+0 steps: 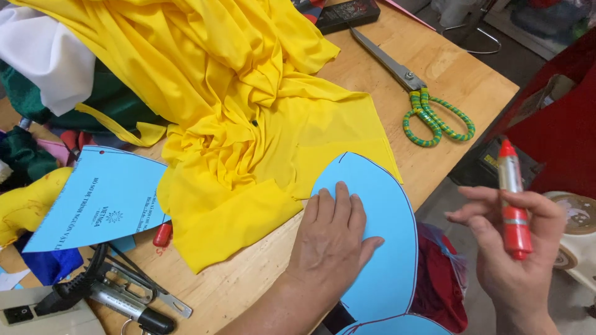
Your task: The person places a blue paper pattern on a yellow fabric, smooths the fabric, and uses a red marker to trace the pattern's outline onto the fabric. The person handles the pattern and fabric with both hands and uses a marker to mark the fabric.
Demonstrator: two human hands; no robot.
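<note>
My left hand (332, 239) lies flat, fingers together, pressing a curved light-blue paper pattern piece (388, 248) onto the edge of the yellow fabric (248, 111) heaped on the wooden table (447, 68). My right hand (512, 260) is raised off the table's right side and grips a red marker-like tube (512, 198) upright, its red tip pointing up. The pattern piece hangs partly over the table edge.
Large scissors (422, 102) with green-wrapped handles lie at the back right. A second blue paper pattern (102, 198) lies at left. Metal tools (124, 298), a small red object (162, 234), white, green and blue fabrics (43, 68), a dark box (347, 12) and red cloth (444, 279) surround the work.
</note>
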